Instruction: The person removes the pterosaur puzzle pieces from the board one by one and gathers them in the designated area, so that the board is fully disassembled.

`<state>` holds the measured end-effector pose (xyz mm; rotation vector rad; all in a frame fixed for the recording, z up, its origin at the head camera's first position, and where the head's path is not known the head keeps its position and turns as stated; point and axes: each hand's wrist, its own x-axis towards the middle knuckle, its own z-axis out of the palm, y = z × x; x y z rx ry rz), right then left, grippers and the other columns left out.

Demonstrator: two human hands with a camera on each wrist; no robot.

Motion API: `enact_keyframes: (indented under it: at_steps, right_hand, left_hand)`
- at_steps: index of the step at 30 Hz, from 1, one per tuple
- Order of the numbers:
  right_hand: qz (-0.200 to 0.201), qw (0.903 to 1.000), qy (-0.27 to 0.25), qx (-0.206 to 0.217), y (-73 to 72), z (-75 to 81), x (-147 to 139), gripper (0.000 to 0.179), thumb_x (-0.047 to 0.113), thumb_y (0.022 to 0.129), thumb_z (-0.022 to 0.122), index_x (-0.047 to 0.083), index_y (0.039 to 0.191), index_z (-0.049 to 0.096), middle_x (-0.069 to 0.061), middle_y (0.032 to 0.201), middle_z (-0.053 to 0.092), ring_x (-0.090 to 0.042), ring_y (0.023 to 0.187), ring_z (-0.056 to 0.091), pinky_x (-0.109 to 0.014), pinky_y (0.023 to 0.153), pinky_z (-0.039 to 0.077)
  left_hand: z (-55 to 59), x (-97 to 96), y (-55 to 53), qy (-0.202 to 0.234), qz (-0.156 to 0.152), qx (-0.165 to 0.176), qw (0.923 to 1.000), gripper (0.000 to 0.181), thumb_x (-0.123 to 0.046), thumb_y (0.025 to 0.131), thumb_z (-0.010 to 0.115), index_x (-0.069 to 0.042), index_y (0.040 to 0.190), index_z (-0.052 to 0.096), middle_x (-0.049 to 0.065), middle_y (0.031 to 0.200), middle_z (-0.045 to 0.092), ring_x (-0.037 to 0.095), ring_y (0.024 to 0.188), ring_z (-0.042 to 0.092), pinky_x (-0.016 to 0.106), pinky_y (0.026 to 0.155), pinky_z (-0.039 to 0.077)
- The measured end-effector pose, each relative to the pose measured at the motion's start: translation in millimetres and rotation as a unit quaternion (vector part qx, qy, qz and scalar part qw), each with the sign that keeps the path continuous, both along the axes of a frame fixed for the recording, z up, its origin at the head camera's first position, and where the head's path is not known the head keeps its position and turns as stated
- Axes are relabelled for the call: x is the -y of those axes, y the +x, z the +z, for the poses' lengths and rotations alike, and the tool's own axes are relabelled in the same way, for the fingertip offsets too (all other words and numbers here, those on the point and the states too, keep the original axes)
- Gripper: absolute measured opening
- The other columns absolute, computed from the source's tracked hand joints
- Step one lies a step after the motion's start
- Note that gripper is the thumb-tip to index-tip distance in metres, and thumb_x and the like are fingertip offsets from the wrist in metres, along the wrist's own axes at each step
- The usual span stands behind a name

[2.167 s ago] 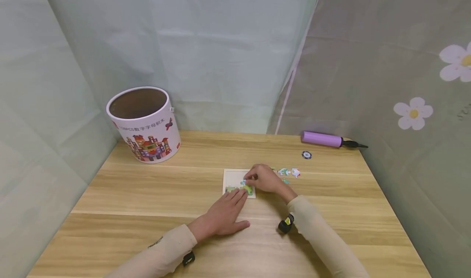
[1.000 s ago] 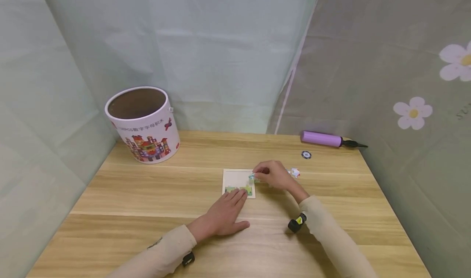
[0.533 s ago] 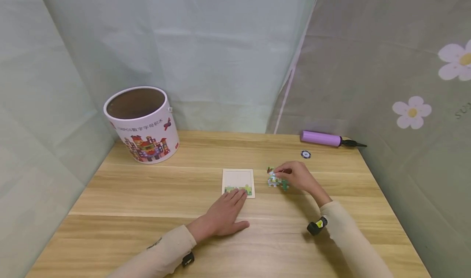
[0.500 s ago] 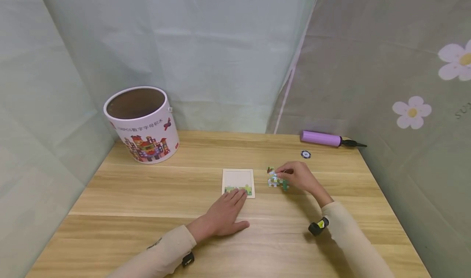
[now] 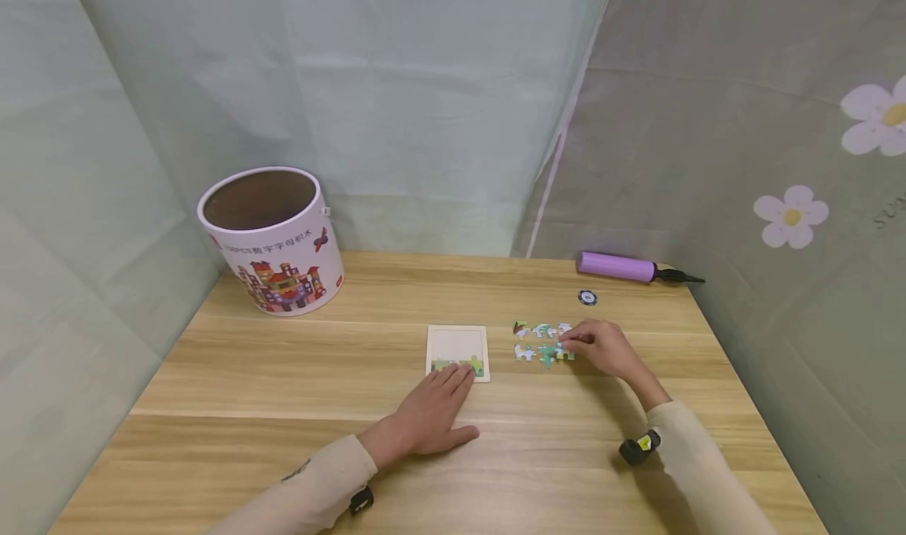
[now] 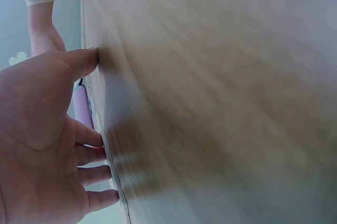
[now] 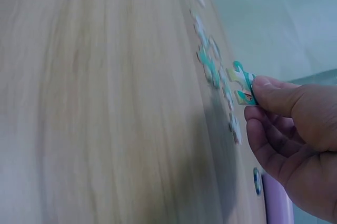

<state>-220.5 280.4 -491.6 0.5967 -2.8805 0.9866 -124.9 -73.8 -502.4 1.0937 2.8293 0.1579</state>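
In the head view, the left hand (image 5: 433, 417) lay on the tabletop (image 5: 283, 378), its straightened fingers resting on the near edge of a shallow puzzle tray (image 5: 456, 342). Green fitted pieces (image 5: 476, 363) sat along the tray's near side, partly covered by those fingers. The right hand (image 5: 602, 348), well to the right of the tray, pinched a puzzle piece (image 5: 564, 352) beside a cluster of loose pieces (image 5: 524, 353). A round chip (image 5: 587, 297) and a purple pump (image 5: 616, 267) lay farther back; a printed bucket (image 5: 272, 263) stood at the far left.

In the left wrist view, the left hand's fingers were extended and slightly spread, the thumb reaching out apart from them.

In the right wrist view, the thumb and forefinger gripped the puzzle piece, which bore teal markings, raised off the tabletop. The loose pieces lay just beyond it, the chip and pump near the lower edge.
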Motion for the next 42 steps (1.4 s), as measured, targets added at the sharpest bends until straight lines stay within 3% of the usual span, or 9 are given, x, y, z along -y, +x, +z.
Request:
enact_keyframes:
  at_steps: [9,20,27,35,42]
  right_hand:
    - [0.002,0.9999,0.001,0.013,0.9,-5.5,-11.3,0.006,0.011,0.09,0.078,0.013,0.094,0.082,-0.002,0.095,0.077,-0.015,0.086,0.068,-0.027,0.076,0.055]
    - [-0.006,0.9998,0.017,0.011,0.2,-14.4,-13.4,0.008,0.008,0.089,0.078,0.012,0.094,0.082,-0.004,0.096,0.077,-0.022,0.093,0.069,-0.039,0.083,0.055]
    - [0.007,0.9995,0.031,-0.006,-2.5,-12.4,-11.7,0.006,0.012,0.09,0.078,0.013,0.094,0.083,0.001,0.092,0.075,-0.015,0.086,0.066,-0.035,0.077,0.053]
    - [0.052,0.9977,0.033,-0.029,-5.2,11.1,18.2,0.018,0.015,0.09,0.079,0.006,0.106,0.08,0.001,0.09,0.073,-0.012,0.078,0.066,-0.03,0.069,0.054]
    - [0.101,0.9939,0.026,-0.035,-10.2,18.6,56.8,0.02,0.011,0.091,0.077,0.006,0.11,0.078,0.0,0.091,0.073,-0.013,0.078,0.067,-0.028,0.068,0.054]
  left_hand:
    - [0.8,0.4,0.5,-0.003,0.001,0.001,1.0,0.083,-0.057,0.102,0.048,0.003,0.157,0.034,0.017,0.163,0.034,0.034,0.151,0.032,0.05,0.12,0.032]
    - [2.1,-0.6,1.3,-0.003,0.0,0.0,1.0,0.082,-0.057,0.102,0.049,0.003,0.157,0.034,0.018,0.163,0.035,0.034,0.151,0.032,0.05,0.12,0.032]
    - [-0.4,-0.2,0.7,0.0,0.0,-0.007,1.0,0.083,-0.058,0.102,0.049,0.003,0.156,0.035,0.018,0.163,0.035,0.035,0.15,0.033,0.052,0.118,0.034]
    - [2.9,-4.6,2.3,-0.011,0.02,0.006,0.9997,0.085,-0.059,0.101,0.049,0.002,0.157,0.035,0.017,0.164,0.034,0.034,0.149,0.035,0.052,0.118,0.033]
    - [2.6,-8.5,5.2,-0.013,0.018,0.009,0.9997,0.084,-0.055,0.101,0.051,0.006,0.156,0.034,0.021,0.163,0.033,0.035,0.148,0.036,0.049,0.12,0.033]
